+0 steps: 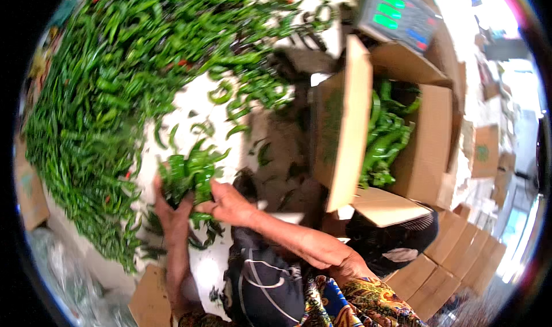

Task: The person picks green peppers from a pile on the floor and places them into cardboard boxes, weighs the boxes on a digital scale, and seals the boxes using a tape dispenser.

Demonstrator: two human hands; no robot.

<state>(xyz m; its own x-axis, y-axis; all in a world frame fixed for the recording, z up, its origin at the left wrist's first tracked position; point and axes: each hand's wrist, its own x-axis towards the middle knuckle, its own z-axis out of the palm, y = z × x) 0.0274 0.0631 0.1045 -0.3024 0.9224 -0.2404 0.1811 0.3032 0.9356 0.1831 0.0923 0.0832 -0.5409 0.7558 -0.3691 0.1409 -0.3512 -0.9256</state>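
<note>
A bunch of green chili peppers (pixel 196 167) is gathered between my two hands, above a pale floor sheet (pixel 164 131). My left hand (pixel 172 212) grips the bunch from its left side with spread thumb and fingers. On the right, my right hand (pixel 230 202) holds it with thumb and fingertips. A few loose peppers (pixel 235 131) lie on the sheet just beyond the bunch. To the right is an open cardboard box (pixel 345 124) with raised flaps, holding more green peppers (pixel 386 141).
A large heap of green peppers (pixel 112 85), with a few red ones, spreads across the far and left side. Behind the box is a scale display (pixel 396 14) with lit green digits. Flat cardboard boxes (pixel 457 249) lie at right; clear plastic bags (pixel 64 271) lie at lower left.
</note>
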